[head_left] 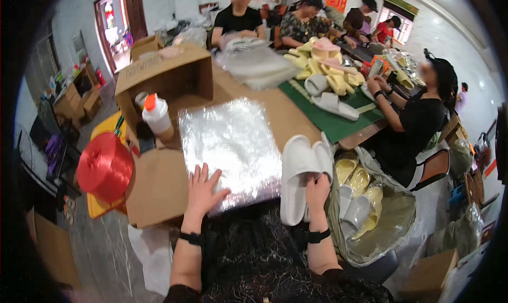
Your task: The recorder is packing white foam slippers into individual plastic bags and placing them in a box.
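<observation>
My left hand (204,191) lies with fingers spread on the lower left corner of a stack of clear plastic bags (230,144), which shines under the light. In my right hand (317,193) is a pair of white slide sandals (294,165), held upright at the right side of the bags. The fingers close round the sandals near the strap opening; the second sandal is partly hidden behind the first. Both sandals stand close to the table's right edge.
An open cardboard box (164,73), a white bottle with orange cap (156,115) and a red twine roll (106,165) stand left. A sack of bagged slides (365,197) sits right. Beyond, people work around a green mat (323,115) with piled slides (330,65).
</observation>
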Demonstrator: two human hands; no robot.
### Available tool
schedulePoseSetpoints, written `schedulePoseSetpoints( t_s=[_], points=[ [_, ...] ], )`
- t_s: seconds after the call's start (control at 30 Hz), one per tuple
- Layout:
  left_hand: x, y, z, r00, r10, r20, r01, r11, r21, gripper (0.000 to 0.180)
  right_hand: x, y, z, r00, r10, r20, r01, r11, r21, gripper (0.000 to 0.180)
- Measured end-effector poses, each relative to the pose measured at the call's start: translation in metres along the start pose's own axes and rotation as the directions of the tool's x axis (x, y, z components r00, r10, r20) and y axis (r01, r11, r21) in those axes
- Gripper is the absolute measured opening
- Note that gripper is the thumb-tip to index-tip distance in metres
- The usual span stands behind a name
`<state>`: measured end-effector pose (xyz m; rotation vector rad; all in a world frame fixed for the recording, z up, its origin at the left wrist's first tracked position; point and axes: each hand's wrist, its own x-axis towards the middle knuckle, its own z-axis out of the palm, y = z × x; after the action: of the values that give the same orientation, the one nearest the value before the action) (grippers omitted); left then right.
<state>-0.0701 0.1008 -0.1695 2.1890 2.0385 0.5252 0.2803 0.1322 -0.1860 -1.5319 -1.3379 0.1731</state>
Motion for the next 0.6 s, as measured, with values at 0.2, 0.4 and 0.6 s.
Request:
schedulePoseSetpoints(
  t_s=[0.2, 0.4, 0.6],
  points=[
    [0.006, 0.016, -0.003, 0.996, 0.054, -0.07, -0.05, 0.997, 0.056, 0.068, -0.003, 0.013, -0.029, 1.0, 0.014, -0.017, -0.01, 0.973, 0.231, 0.011],
    [0.006, 0.022, -0.004, 0.986, 0.125, -0.109, -0.128, 0.992, -0.021, 0.053, -0.017, 0.031, -0.034, 0.993, 0.005, 0.114, -0.051, 0.913, 0.405, 0.02],
    [0.006, 0.02, -0.006, 0.967, 0.18, -0.179, -0.202, 0.972, -0.117, 0.03, -0.031, -0.002, -0.036, 0.973, -0.148, 0.176, 0.058, 0.898, 0.436, 0.027]
  ],
)
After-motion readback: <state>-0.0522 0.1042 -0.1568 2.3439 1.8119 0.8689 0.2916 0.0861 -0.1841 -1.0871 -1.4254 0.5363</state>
